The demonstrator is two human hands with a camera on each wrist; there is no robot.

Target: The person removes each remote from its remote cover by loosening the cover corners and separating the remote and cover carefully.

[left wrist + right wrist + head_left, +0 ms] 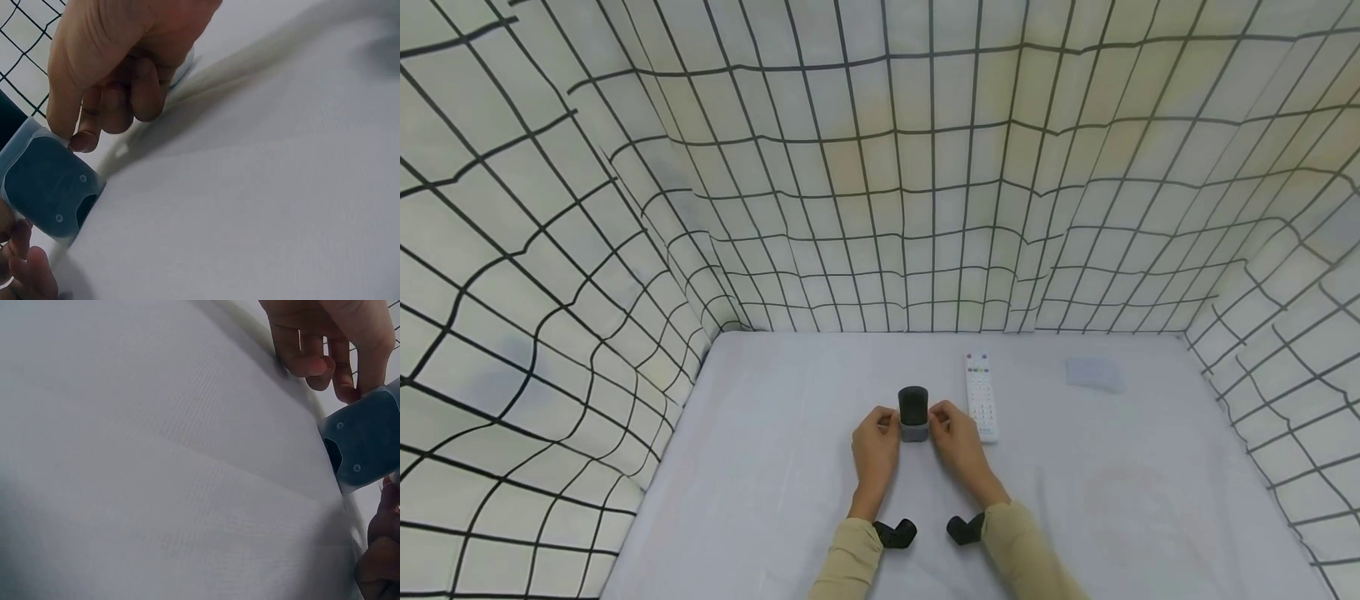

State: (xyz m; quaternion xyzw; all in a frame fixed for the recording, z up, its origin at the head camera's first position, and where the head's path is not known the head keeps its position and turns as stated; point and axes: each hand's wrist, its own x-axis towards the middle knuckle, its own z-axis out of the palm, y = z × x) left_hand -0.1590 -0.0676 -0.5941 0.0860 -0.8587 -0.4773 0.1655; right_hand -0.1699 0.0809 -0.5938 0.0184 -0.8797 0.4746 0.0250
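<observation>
A small dark box-like holder with a grey lower front (913,429) stands upright on the white table, between both hands. In the left wrist view its flat blue-black face (50,184) shows pale edges, two small round marks and a notch at the bottom. My left hand (876,450) grips its left edge with the fingertips, the other fingers curled. On the opposite side, my right hand (958,442) pinches the right edge. The right wrist view shows the same holder (369,440) with fingertips at both sides. A white remote control (981,398) lies just right of the right hand.
Farther right, a flat translucent piece (1092,373) lies on the white tabletop (760,467). A black-gridded white curtain (850,208) surrounds the back and sides. Black wrist devices (897,534) stick out inward from the sleeves.
</observation>
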